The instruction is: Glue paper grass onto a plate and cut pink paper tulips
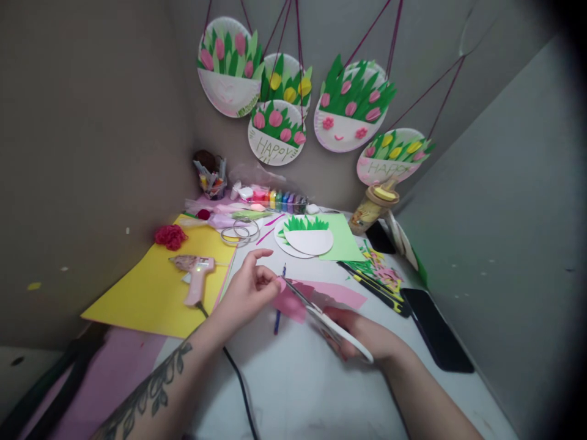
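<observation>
My left hand (250,292) pinches a small pink paper piece (281,284) between thumb and fingers. My right hand (362,335) grips white-handled scissors (321,315), whose blades point up-left and meet that small piece. Under the scissors lies a larger sheet of pink paper (321,296) on the white table (293,379). A blue pen (279,315) lies just below my left hand.
A pink glue gun (195,278) rests on yellow paper (156,293), its black cord (238,379) running toward me. Farther back sit a paper plate with green grass (308,235), green paper (342,241), paint pots (279,200), a jar (371,208), paper scraps (380,269) and a black phone (435,330). Plate crafts (351,107) hang on the wall.
</observation>
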Demonstrator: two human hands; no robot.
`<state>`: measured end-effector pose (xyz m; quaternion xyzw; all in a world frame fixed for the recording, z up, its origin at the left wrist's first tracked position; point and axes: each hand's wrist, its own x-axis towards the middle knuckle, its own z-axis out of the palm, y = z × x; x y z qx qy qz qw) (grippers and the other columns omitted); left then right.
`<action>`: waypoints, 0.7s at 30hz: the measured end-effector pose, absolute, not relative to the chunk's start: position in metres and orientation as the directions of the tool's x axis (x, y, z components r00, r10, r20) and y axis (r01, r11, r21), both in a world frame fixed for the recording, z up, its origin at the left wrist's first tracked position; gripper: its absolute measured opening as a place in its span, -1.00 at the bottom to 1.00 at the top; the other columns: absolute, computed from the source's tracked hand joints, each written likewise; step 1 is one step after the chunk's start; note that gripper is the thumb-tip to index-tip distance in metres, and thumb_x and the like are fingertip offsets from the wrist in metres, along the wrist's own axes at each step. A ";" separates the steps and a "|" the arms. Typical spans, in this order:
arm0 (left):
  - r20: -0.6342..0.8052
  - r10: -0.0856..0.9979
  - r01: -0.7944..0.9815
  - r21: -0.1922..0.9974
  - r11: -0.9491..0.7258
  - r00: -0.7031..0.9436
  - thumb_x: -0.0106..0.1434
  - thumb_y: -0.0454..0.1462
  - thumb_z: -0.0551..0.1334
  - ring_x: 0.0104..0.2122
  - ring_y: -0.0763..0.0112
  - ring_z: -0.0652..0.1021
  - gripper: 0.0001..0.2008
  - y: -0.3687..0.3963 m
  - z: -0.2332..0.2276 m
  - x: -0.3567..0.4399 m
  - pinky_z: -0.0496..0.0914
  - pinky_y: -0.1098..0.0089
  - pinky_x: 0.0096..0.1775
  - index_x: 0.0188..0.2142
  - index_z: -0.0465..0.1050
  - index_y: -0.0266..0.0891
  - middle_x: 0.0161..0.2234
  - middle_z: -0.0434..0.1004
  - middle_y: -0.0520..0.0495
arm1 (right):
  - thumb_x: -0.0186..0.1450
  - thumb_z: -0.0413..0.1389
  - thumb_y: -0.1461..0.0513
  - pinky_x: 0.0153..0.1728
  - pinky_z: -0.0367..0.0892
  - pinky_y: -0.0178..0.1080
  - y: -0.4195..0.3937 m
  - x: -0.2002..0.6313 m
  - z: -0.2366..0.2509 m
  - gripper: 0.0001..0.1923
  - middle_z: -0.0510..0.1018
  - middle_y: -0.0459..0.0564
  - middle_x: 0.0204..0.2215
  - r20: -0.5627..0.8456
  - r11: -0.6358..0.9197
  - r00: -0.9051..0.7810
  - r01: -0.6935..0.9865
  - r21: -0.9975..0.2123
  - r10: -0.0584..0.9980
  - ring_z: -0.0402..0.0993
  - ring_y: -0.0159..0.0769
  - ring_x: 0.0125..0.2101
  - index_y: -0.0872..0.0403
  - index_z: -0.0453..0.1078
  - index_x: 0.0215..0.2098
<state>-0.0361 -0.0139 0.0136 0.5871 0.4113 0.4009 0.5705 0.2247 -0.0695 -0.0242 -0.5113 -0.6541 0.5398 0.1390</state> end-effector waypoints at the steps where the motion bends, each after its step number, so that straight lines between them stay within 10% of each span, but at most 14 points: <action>1: 0.001 0.937 0.027 1.000 -0.012 0.350 0.16 -0.26 0.25 -0.44 0.48 0.43 -0.49 -0.014 0.014 -0.036 0.28 0.45 -0.35 0.06 0.08 -0.19 -0.46 0.44 0.10 | -0.07 0.06 0.40 -0.47 0.22 -0.36 -0.069 0.224 -0.024 -0.71 0.41 -0.17 -0.48 -0.385 -0.114 -0.458 0.515 -0.850 0.801 0.28 -0.41 -0.48 0.07 0.34 -0.35; 21: 0.015 0.950 0.045 0.999 -0.030 0.312 0.13 -0.27 0.24 -0.48 0.49 0.41 -0.66 -0.010 0.011 -0.038 0.24 0.47 -0.40 -0.11 0.20 -0.19 -0.50 0.39 0.11 | -0.10 0.10 0.32 -0.57 0.06 -0.40 -0.068 0.231 -0.038 -0.76 0.37 -0.19 -0.56 -0.384 -0.239 -0.487 0.334 -0.912 0.785 0.17 -0.46 -0.57 0.08 0.24 -0.41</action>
